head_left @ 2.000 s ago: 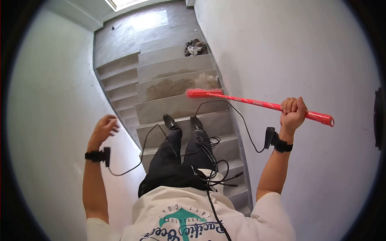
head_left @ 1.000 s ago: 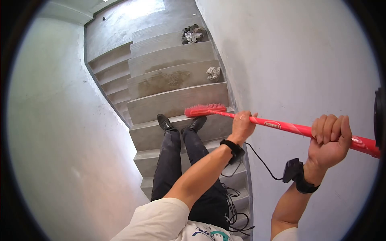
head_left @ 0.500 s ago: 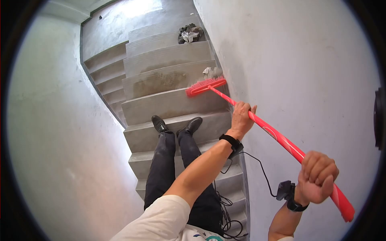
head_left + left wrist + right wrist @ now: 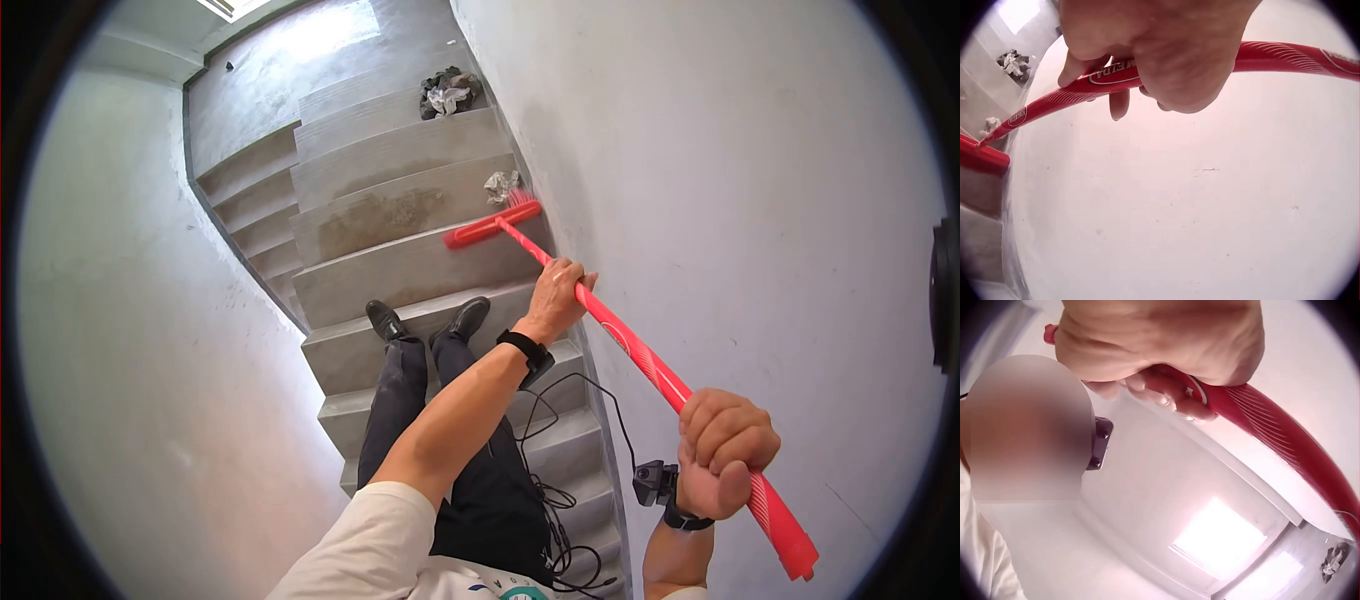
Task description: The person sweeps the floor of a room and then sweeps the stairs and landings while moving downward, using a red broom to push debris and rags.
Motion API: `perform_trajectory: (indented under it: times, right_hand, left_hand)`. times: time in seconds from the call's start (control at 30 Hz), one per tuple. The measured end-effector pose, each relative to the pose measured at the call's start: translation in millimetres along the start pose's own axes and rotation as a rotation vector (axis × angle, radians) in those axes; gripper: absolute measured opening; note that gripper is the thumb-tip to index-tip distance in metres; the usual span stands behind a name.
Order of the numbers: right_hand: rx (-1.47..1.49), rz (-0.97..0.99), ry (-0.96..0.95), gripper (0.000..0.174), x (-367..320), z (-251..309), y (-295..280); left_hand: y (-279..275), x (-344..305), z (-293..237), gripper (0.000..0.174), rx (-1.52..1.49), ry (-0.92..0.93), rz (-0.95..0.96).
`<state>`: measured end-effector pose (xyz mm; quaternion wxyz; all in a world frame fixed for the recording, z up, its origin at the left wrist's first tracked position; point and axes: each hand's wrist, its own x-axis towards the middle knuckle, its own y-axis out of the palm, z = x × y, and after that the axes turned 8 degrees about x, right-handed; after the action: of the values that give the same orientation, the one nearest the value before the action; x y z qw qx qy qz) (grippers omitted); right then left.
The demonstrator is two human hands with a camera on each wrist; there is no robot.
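A red broom slants across the head view, its handle (image 4: 645,360) running from lower right up to the broom head (image 4: 475,232) at the edge of a stair step. My left hand (image 4: 557,300) grips the handle's lower part, nearer the head. Close to the handle's top end, my right hand (image 4: 728,440) wraps round it with fingers curled. The bristles (image 4: 520,198) lie right beside a crumpled whitish scrap (image 4: 498,187) near the wall. In the left wrist view, fingers go round the handle (image 4: 1285,57); the right wrist view also shows the handle (image 4: 1272,428) in the grasp.
Concrete stairs (image 4: 405,265) descend ahead, with a damp dark patch (image 4: 400,210) on one step. Further down lies a dark and white heap of litter (image 4: 450,93). A white wall (image 4: 720,200) borders the right. Black cables (image 4: 560,510) hang beside the legs.
My left hand, free two seconds ago, now grips the handle too. The broom head has swung from the lower riser to the step with the scrap, and the handle's top end has dropped.
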<state>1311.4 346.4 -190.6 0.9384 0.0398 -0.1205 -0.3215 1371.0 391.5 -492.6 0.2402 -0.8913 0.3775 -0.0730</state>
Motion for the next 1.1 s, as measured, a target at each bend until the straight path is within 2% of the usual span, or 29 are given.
perform_trajectory:
  times: [0.07, 0.13, 0.2, 0.23, 0.27, 0.33, 0.37, 0.4, 0.47, 0.53, 0.6, 0.63, 0.67, 0.73, 0.8, 0.83, 1.0, 1.07, 1.1]
  right_hand:
    - [-0.054, -0.106, 0.017, 0.047, -15, 15, -15]
    - [-0.090, -0.186, 0.015, 0.047, -37, 39, -31]
    - [-0.165, -0.288, 0.026, 0.046, -62, 70, -45]
    - [-0.158, -0.191, 0.112, 0.039, -81, 95, -65]
    - [-0.127, -0.235, 0.068, 0.039, -85, 117, -62]
    - [-0.094, -0.311, 0.069, 0.037, -103, 152, -72]
    - [-0.098, -0.329, 0.062, 0.037, -106, 157, -72]
    - [-0.106, -0.325, 0.078, 0.036, -109, 157, -70]
    - [-0.099, -0.372, 0.096, 0.036, -118, 147, -64]
    - [-0.183, -0.532, 0.105, 0.037, -128, 103, -53]
    - [-0.178, -0.573, 0.052, 0.036, -141, 72, -40]
    - [-0.164, -0.492, 0.069, 0.036, -140, 62, -38]
    - [-0.158, -0.428, 0.084, 0.036, -142, 57, -35]
    - [-0.150, -0.406, 0.120, 0.038, -154, 54, -44]
    - [-0.121, -0.525, 0.122, 0.038, -155, 61, -49]
    - [-0.131, -0.498, 0.134, 0.038, -151, 71, -56]
    - [-0.140, -0.293, 0.097, 0.034, -106, 107, -72]
    - [-0.119, -0.177, 0.113, 0.032, -89, 115, -74]
    - [-0.124, -0.097, 0.117, 0.032, -76, 118, -75]
  left_hand:
    - [3, 1, -15, 0.025, 0.008, 0.049, -0.056]
    - [7, -10, -31, 0.025, 0.044, 0.120, -0.025]
    - [1, -31, -57, 0.026, 0.117, 0.147, 0.173]
    - [4, -43, -67, 0.027, 0.143, 0.180, 0.258]
    - [7, -54, -74, 0.027, 0.144, 0.195, 0.279]
    - [19, -69, -86, 0.029, 0.158, 0.216, 0.494]
    - [19, -74, -93, 0.031, 0.182, 0.212, 0.587]
    - [23, -73, -94, 0.031, 0.185, 0.225, 0.599]
    - [33, -74, -88, 0.027, 0.196, 0.262, 0.784]
    - [67, -63, -38, 0.024, 0.209, 0.374, 0.849]
    - [70, -42, -11, 0.021, 0.180, 0.489, 0.814]
    - [61, -22, -7, 0.021, 0.187, 0.545, 0.812]
    - [66, -15, 16, 0.022, 0.164, 0.583, 0.702]
    - [44, 6, -1, 0.023, 0.174, 0.561, 0.662]
    - [30, 3, -9, 0.026, 0.252, 0.488, 0.424]
    - [27, 0, -17, 0.028, 0.238, 0.451, 0.392]
    - [19, -21, -45, 0.028, 0.221, 0.287, 0.339]
    - [14, -25, -53, 0.029, 0.186, 0.132, 0.309]
    - [7, -22, -55, 0.030, 0.190, 0.126, 0.307]
